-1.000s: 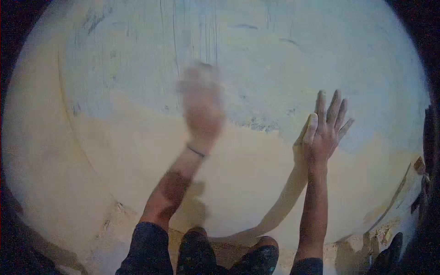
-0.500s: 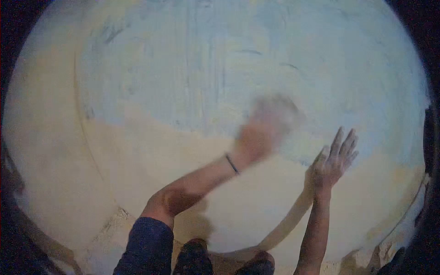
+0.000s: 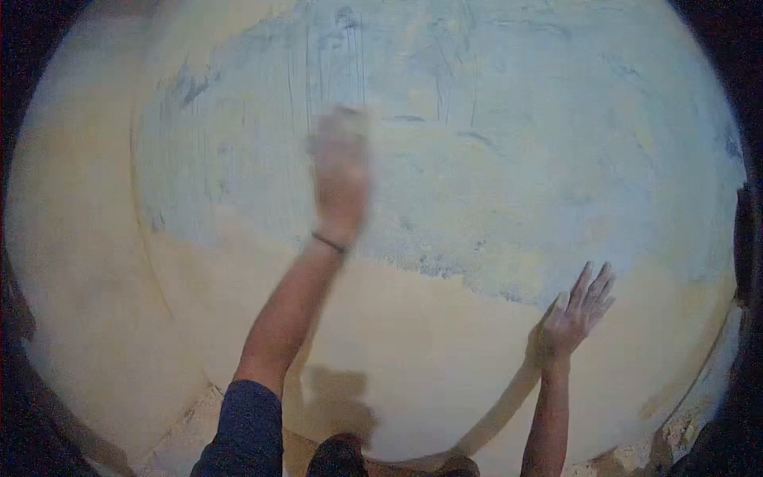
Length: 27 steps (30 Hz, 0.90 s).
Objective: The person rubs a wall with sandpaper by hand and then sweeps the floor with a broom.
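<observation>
In the head view my left hand (image 3: pixel 342 171), with a dark band at its wrist, is raised against the pale blue-green upper part of the wall (image 3: pixel 509 175). Motion smears its fingers, so whether it holds anything is hidden. Lower on the right, my right hand (image 3: pixel 579 314) lies against the wall near the border of the blue-green area and the beige area (image 3: pixel 445 350). Its fingers are stretched out and slightly spread, with whitish dust on them, and nothing is in it.
Dark streaks and rough patches (image 3: pixel 429 262) mark the blue-green coating. A curved vertical line (image 3: pixel 135 183), perhaps a corner, runs down the left side. My knees (image 3: pixel 338 455) show at the bottom, above a littered floor strip (image 3: pixel 679 433) at lower right. Arm shadows fall on the wall.
My left hand has swept leftward and up across the wall from near the middle. My right hand keeps its flat pose and appears slightly lower in view.
</observation>
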Each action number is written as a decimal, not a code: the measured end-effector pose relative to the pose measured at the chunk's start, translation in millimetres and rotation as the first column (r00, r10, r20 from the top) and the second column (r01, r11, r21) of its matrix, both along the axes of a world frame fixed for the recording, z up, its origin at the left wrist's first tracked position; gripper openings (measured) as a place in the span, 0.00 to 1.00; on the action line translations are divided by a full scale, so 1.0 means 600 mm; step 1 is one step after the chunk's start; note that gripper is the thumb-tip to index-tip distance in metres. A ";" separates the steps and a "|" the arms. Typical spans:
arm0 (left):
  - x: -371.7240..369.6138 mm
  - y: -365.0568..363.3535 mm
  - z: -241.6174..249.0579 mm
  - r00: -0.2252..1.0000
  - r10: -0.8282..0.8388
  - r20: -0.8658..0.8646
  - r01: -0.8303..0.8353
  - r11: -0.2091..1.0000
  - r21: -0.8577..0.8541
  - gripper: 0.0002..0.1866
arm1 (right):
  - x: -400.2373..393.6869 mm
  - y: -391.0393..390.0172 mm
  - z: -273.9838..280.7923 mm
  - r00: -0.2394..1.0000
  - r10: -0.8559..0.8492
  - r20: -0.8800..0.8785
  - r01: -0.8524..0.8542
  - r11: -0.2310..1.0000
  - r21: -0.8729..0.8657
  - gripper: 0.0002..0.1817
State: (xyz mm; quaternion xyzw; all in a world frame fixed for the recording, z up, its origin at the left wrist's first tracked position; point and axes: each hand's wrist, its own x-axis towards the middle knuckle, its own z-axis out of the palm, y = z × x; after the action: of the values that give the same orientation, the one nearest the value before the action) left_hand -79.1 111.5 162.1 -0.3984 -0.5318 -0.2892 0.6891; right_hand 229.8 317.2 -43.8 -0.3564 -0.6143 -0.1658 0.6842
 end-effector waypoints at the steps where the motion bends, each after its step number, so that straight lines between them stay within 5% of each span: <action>1: 0.065 0.037 -0.044 0.988 -0.106 -0.113 0.086 0.981 -0.173 0.26 | -0.007 -0.006 0.008 1.000 -0.007 0.005 0.007 1.000 -0.001 0.34; 2: 0.119 0.059 -0.099 0.984 -0.078 -0.160 -0.013 0.864 -0.503 0.25 | -0.013 -0.011 0.013 0.999 0.019 -0.028 -0.019 1.000 0.007 0.34; 3: 0.180 0.078 -0.137 0.899 -0.432 -0.071 0.306 0.736 -0.604 0.24 | -0.015 -0.013 0.011 0.997 0.043 -0.061 -0.042 0.999 0.016 0.34; 6: 0.229 0.111 -0.131 0.833 -0.552 -0.041 0.376 0.619 -0.690 0.24 | -0.009 -0.004 0.005 0.999 0.039 -0.030 -0.040 0.999 -0.015 0.34; 8: 0.208 0.105 -0.048 0.920 -0.386 -0.064 0.283 0.770 -0.571 0.25 | 0.010 -0.002 0.004 0.999 0.031 0.017 -0.031 0.999 -0.021 0.34; 11: 0.129 0.060 0.069 0.990 -0.062 -0.130 0.048 0.993 -0.106 0.26 | 0.024 0.016 -0.009 0.997 0.044 0.059 -0.044 0.999 -0.005 0.34; 12: 0.087 0.046 0.088 0.993 0.016 -0.115 -0.011 0.999 0.048 0.26 | 0.022 0.022 -0.013 0.997 0.041 0.067 -0.042 0.999 0.018 0.34; 15: 0.002 -0.023 0.111 0.993 0.053 -0.101 -0.040 0.991 0.125 0.28 | 0.021 0.020 -0.012 0.997 0.062 0.052 -0.062 0.998 -0.012 0.33; 17: -0.052 -0.055 0.111 0.982 0.060 0.179 -0.099 0.971 0.216 0.29 | 0.020 0.018 -0.012 0.996 0.071 0.046 -0.071 0.997 -0.002 0.33; 20: -0.101 -0.004 0.046 0.957 0.240 0.165 -0.273 0.935 0.225 0.29 | -0.001 -0.004 -0.002 0.999 0.035 0.024 -0.035 0.999 0.015 0.33; 21: -0.024 0.010 0.022 0.982 0.175 0.069 -0.181 0.979 0.089 0.29 | -0.011 -0.010 0.006 0.998 0.059 -0.030 -0.059 0.998 0.012 0.34; 22: 0.047 0.029 -0.014 0.997 -0.062 -0.050 0.059 0.996 -0.062 0.28 | -0.020 -0.013 0.013 0.993 0.079 -0.083 -0.079 0.997 0.010 0.36; 23: 0.100 0.046 -0.056 0.986 -0.089 -0.142 0.039 0.946 -0.323 0.27 | -0.026 -0.011 0.015 0.993 0.085 -0.076 -0.084 0.996 0.017 0.36; 25: 0.159 0.035 -0.067 0.919 -0.381 -0.106 0.268 0.796 -0.542 0.25 | -0.033 -0.009 0.013 0.998 0.044 -0.049 -0.043 0.999 0.032 0.36; 27: 0.104 0.008 -0.026 0.955 -0.270 -0.119 0.201 0.889 -0.411 0.25 | -0.025 -0.003 0.007 0.999 0.045 -0.006 -0.044 0.998 0.048 0.36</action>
State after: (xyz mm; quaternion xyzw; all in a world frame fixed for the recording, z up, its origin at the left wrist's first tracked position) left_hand -16.8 116.6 146.6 -0.6142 -0.4649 -0.2222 0.5977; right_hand 214.6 315.7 -39.7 -0.3267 -0.6155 -0.1639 0.6982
